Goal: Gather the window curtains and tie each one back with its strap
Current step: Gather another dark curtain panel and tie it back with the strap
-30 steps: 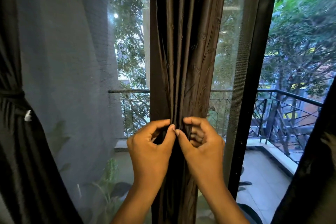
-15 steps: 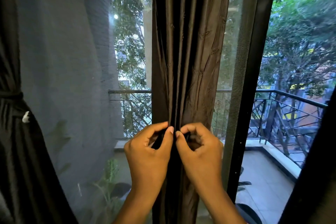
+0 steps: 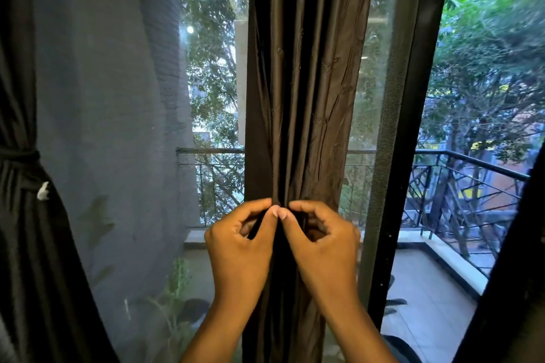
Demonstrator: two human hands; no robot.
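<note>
A dark brown curtain (image 3: pixel 303 82) hangs gathered into a narrow bundle in the middle of the window. My left hand (image 3: pixel 239 247) and my right hand (image 3: pixel 321 247) meet in front of it at waist height, thumbs touching. Each pinches an end of a thin dark strap (image 3: pixel 254 228) drawn around the bundle; the strap shows only between my left thumb and fingers. At the far left a black curtain (image 3: pixel 32 244) hangs gathered, cinched by its own strap (image 3: pixel 20 154).
A sheer grey net curtain (image 3: pixel 103 127) covers the left pane. A black door frame (image 3: pixel 413 127) stands just right of my hands. Beyond the glass lie a tiled balcony with a black railing (image 3: pixel 472 162) and trees. Another dark curtain edge (image 3: pixel 513 274) fills the lower right.
Both hands have drawn closer together on the strap, the thumbs now pressed tip to tip. The view has shifted slightly; the curtain bundle stays in place.
</note>
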